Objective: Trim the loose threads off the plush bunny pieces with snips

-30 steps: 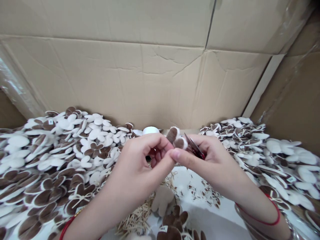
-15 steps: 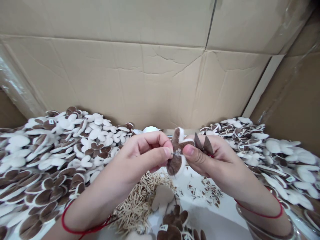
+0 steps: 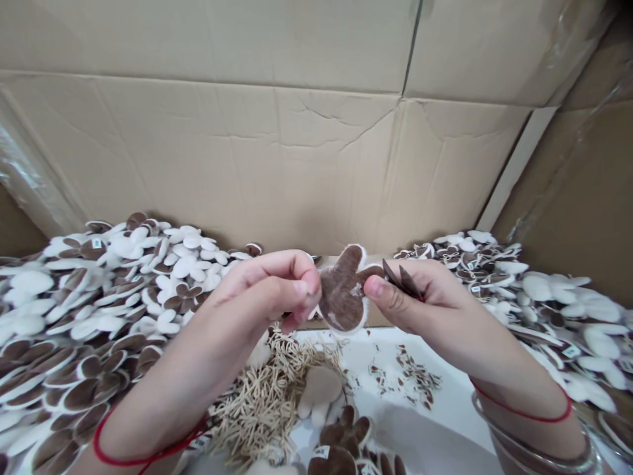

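A small brown plush bunny-head piece with a white fuzzy edge (image 3: 341,305) is pinched by its right side between the thumb and fingers of my right hand (image 3: 408,297). Dark brown pointed flaps (image 3: 401,277) stick out between the fingers of that same hand. A small pale rough patch shows on the brown face near my right thumb. My left hand (image 3: 291,290) is closed in a pinch right at the piece's left edge; whatever lies between its fingertips is too small to make out. Below, a heap of beige cord bows (image 3: 270,402) lies on the white tabletop (image 3: 420,435).
Piles of white-and-brown plush pieces rise at the left (image 3: 99,316) and at the right (image 3: 558,310). Small brown bits (image 3: 418,376) are scattered on the table. More plush pieces (image 3: 341,432) lie at the near edge. A cardboard wall (image 3: 237,158) stands behind.
My left hand has moved left from the piece's middle, still pinching. The plush piece has turned so its brown face shows more fully. My right hand keeps its hold.
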Action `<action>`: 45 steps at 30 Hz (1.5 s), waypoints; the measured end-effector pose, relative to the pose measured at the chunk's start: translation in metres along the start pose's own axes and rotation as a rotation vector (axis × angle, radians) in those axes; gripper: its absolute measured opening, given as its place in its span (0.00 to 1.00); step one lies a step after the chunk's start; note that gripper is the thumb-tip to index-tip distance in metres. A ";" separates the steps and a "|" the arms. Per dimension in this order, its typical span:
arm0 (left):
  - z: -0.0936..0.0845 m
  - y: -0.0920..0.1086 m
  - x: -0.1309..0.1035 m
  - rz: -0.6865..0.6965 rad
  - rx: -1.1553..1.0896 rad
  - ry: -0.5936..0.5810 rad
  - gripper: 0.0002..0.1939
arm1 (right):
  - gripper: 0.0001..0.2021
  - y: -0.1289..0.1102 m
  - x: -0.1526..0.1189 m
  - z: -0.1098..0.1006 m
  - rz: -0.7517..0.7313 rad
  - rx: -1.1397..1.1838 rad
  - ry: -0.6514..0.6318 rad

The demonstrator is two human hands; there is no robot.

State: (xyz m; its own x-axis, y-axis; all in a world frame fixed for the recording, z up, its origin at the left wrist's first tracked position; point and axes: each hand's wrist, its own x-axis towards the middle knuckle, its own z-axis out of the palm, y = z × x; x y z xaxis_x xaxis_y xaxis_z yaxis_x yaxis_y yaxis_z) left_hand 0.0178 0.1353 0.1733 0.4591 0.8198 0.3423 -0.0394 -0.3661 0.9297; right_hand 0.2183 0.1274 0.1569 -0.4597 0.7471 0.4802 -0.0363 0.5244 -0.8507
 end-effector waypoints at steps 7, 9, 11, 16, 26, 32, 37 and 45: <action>-0.013 0.005 -0.012 -0.074 0.260 -0.323 0.21 | 0.20 0.000 -0.003 -0.011 0.105 -0.138 0.099; -0.014 0.009 -0.014 -0.090 0.351 -0.512 0.11 | 0.20 0.000 -0.005 -0.014 0.122 -0.152 0.131; -0.014 0.013 -0.016 -0.022 0.420 -0.612 0.13 | 0.20 0.000 -0.005 -0.017 0.120 -0.155 0.148; -0.015 0.015 -0.016 0.155 0.415 -0.465 0.07 | 0.15 -0.002 -0.005 -0.021 0.054 -0.205 0.121; -0.004 0.002 -0.014 0.537 0.830 0.123 0.18 | 0.17 -0.003 -0.007 -0.016 -0.287 -0.632 0.057; 0.003 0.000 -0.007 0.673 0.884 0.147 0.09 | 0.23 0.001 -0.005 -0.011 -0.377 -0.656 0.061; 0.008 0.003 -0.008 0.637 0.889 0.184 0.08 | 0.20 -0.001 -0.005 -0.009 -0.276 -0.705 0.054; 0.005 0.002 -0.013 0.730 1.017 0.317 0.08 | 0.08 -0.004 -0.003 -0.007 -0.091 -0.498 0.056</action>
State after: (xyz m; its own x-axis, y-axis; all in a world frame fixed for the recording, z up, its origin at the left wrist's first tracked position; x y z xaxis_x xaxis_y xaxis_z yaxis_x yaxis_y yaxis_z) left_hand 0.0158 0.1216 0.1704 0.3823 0.3060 0.8719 0.5634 -0.8251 0.0425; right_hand 0.2264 0.1255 0.1602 -0.4259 0.7025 0.5701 0.3598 0.7097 -0.6058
